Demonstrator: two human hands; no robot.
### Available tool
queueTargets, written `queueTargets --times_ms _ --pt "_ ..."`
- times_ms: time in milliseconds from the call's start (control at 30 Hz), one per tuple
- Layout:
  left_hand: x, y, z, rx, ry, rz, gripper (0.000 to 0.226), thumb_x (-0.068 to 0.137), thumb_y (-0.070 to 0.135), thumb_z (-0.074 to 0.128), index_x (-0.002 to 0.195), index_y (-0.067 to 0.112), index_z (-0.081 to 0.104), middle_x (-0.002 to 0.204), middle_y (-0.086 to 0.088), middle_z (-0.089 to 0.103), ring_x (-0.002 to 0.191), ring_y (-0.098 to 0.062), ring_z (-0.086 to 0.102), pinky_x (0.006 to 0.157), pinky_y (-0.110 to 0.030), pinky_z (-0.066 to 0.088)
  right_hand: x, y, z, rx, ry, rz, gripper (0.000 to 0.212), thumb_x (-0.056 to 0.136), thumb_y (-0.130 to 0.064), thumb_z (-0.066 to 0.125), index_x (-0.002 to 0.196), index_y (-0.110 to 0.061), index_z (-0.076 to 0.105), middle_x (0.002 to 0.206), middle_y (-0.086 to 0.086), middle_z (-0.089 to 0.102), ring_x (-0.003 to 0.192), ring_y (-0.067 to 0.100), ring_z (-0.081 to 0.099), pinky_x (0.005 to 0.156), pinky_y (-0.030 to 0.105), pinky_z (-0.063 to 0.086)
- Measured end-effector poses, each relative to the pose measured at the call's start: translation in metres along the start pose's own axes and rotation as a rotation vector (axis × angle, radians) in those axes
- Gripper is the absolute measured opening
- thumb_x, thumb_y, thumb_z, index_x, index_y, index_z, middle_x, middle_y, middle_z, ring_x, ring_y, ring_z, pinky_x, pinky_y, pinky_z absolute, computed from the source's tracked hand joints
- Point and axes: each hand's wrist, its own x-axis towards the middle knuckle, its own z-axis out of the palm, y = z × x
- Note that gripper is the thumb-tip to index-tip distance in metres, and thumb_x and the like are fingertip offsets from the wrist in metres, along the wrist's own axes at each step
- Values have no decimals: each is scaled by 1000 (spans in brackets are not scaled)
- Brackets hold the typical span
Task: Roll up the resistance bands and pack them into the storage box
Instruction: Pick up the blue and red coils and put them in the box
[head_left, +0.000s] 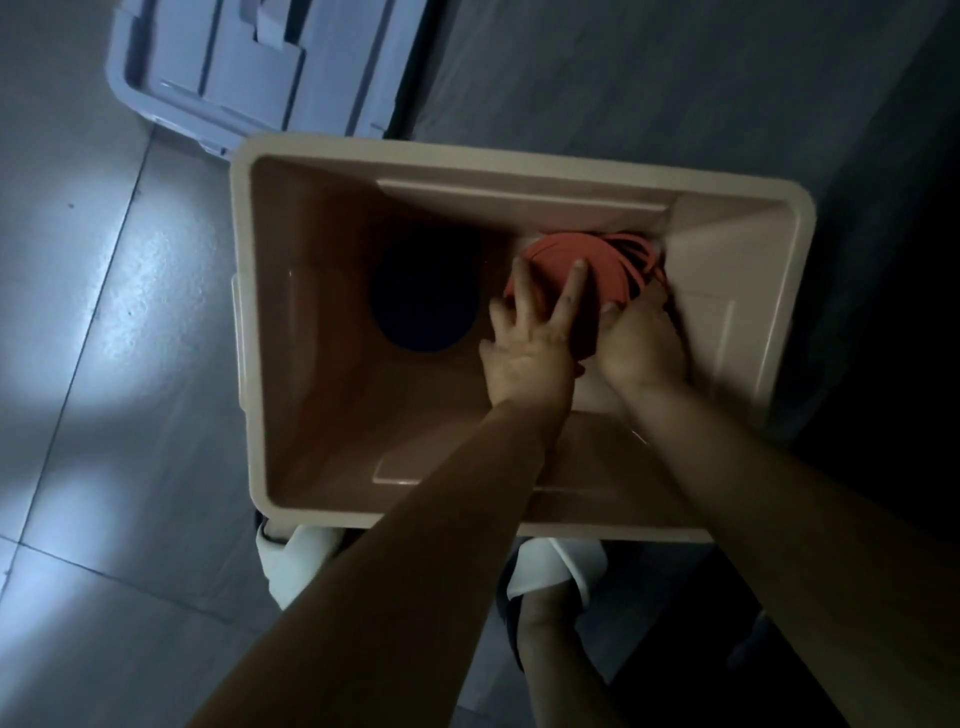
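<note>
Fingers (522, 291) of the left grip (524, 358) spread flat on the rolled orange resistance band (558, 254); the right grip (641, 345) clasps its side. The roll sits in the far right corner of a beige storage box (467, 150) on grey floor tiles (104, 312), a pale blue plastic lid (249, 67) beyond.

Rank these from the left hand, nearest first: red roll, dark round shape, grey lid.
1. The red roll, under the left hand, at the box's right end.
2. The dark round shape, left of the hand, inside the box.
3. The grey lid, outside, far left.
</note>
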Motion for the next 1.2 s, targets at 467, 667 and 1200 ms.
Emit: queueTargets --times_ms 467,667,1200 --pt "9 8 -8 232 -50 38 87 88 31 57 143 46 -10 153 -14 -11 123 -36 27 84 -41 40 -44 5 -17 666 -44 39 45 93 -8 43 137 -16 39 125 1 52 114 16 52 87 24 48" --pt "-74 -7 -68 50 -73 37 89 84 27 64 147 35 1 152 -10 5 133 -32 24 103 -46 33 -113 22 -51 424 -139 8 18 95 -11 45 106 -1 55 89 4 55 80 16 53 76 23 44" --pt "-466 -164 -275 -410 133 -491 50 84 18 65 128 6 42 118 -17 53 87 -25 58 81 -38 50 -410 -19 -131 523 -431 -98 17 94 -4 41 89 -12 55 74 5 60 71 21 57 65 27 47"
